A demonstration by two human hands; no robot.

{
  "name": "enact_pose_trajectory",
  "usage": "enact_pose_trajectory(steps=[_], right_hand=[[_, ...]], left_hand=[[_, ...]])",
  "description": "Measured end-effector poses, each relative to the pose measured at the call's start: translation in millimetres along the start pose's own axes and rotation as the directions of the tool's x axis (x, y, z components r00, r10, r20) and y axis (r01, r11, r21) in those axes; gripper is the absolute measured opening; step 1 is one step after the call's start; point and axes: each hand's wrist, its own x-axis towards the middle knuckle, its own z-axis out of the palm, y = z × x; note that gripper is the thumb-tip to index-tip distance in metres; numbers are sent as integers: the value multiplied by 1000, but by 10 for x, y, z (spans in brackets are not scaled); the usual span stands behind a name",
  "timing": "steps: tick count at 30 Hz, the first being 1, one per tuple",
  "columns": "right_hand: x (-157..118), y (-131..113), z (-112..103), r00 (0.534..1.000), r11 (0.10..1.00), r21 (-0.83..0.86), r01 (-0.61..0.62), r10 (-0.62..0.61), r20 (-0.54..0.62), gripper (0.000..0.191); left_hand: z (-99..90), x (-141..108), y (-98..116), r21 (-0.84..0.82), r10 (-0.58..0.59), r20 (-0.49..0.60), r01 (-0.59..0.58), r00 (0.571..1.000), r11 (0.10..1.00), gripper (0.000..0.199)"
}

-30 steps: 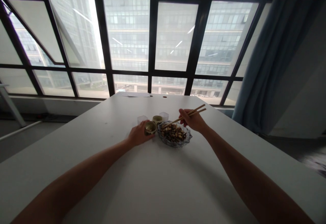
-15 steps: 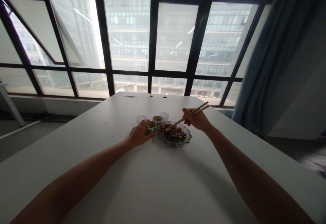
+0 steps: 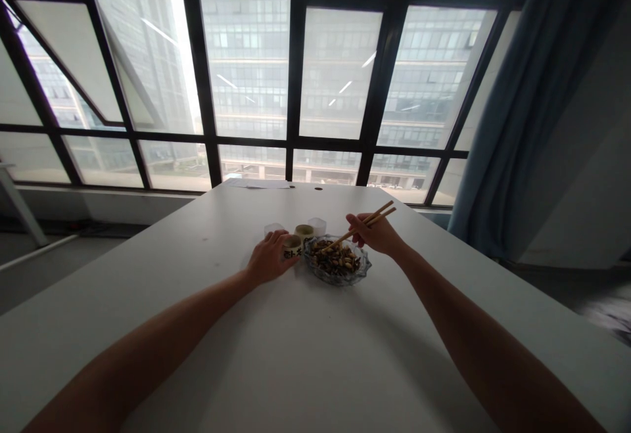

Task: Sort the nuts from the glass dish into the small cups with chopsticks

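Note:
A scalloped glass bowl (image 3: 363,271) sits on the white table, filled with a mix of small brown and pale pieces (image 3: 340,259). Wooden chopsticks (image 3: 373,217) are gripped in my right hand (image 3: 375,232), to the right of the bowl, with their tips down among the pieces. My left hand (image 3: 269,257) is closed round the left side of a small cup with dark characters (image 3: 292,246), left of the bowl. Just behind it stands a second pale green cup (image 3: 304,230). Two clear cups are behind, one at the left (image 3: 274,228) and one at the right (image 3: 317,225).
The white table (image 3: 296,354) reaches toward a large window wall. Papers (image 3: 259,184) lie at its far edge, near two dark round spots. A blue-grey curtain (image 3: 497,124) hangs at the right.
My right hand and the chopsticks have moved slightly left and down, the tips staying among the pieces. My left hand has barely moved and still holds the cup.

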Motion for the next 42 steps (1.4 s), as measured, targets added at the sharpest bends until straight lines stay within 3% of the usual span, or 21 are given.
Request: enact_pose_trajectory(steps=[13,21,24,27,30,37,40,42], right_hand=[[12,38,67,999,1000,14,-15,15,47,62],[61,52,-35,993,982,169,-84,98,-72,59],[99,106,-91,954,934,296,-199,254,-161,49],[128,180,-147,864,833,439,-335,458,-209,43],[136,230,-188,821,783,494,-377,530,-212,40],[133,219,-158,875,863,409,-296,417,-246,42],[110,226,-148,933,950,268,-159,233,-274,50],[82,233,-150,972,990,138,-33,64,-226,54]], left_hand=[[86,1,-67,-98,132,11,-130,991,987,32],[146,-9,-118,-102,164,-10,-164,986,981,30],[140,-11,-128,-101,163,-5,-163,987,981,31],[126,-15,-137,-108,166,-8,-166,986,980,31],[115,-19,-143,-111,167,-16,-168,986,980,31],[119,-16,-143,-98,172,-8,-172,985,980,30],[126,-14,-141,-110,175,-21,-177,984,978,29],[127,-12,-139,-119,182,-30,-184,983,976,29]])
